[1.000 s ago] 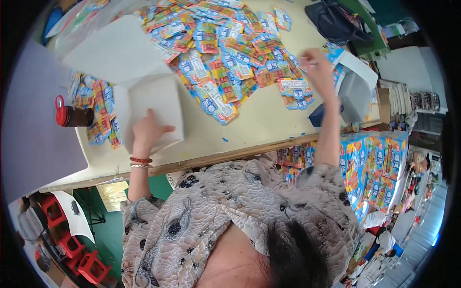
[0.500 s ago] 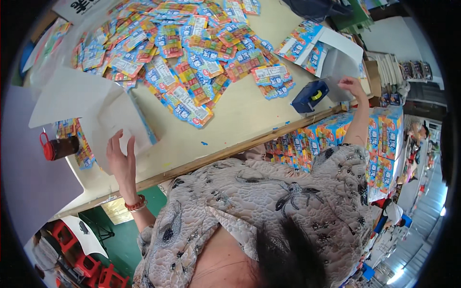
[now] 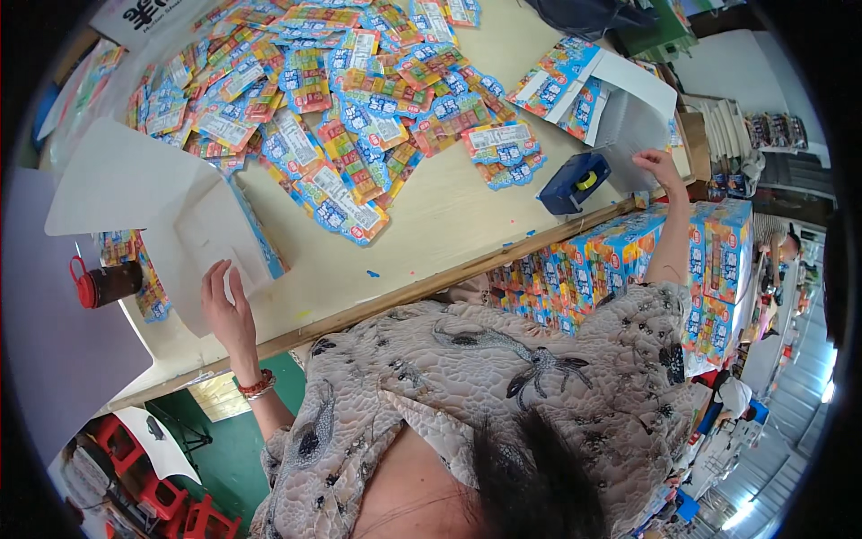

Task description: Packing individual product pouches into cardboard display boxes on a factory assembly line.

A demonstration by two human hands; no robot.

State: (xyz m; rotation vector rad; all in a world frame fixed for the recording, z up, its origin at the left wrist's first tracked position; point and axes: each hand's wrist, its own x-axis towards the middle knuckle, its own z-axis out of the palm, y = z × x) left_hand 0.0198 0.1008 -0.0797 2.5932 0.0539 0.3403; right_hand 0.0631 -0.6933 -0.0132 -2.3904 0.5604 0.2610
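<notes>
My left hand [image 3: 228,310], with a red bead bracelet at the wrist, is open, its fingers apart. It is over the near side of an open white carton [image 3: 193,216] whose inner side faces up; whether it touches the card cannot be told. At the table's right end, my right hand [image 3: 661,169] has its fingers closed at the edge of a clear plastic sheet [image 3: 624,135]. That sheet lies against an open, colourful printed carton [image 3: 566,85] with a raised white flap. A dark blue tape dispenser [image 3: 575,183] with a yellow core stands just left of the sheet.
Colourful flat packets [image 3: 359,108] are heaped across the table's middle and far side. A dark jar [image 3: 117,284] with a red lid is at far left. Stacked printed boxes [image 3: 620,251] stand below the wooden table edge [image 3: 422,296]. Red stools [image 3: 162,494] are on the green floor.
The view has shifted slightly. My left hand has stayed open beside the white carton, its fingers a little closer together. My right hand has stayed by the plastic sheet.
</notes>
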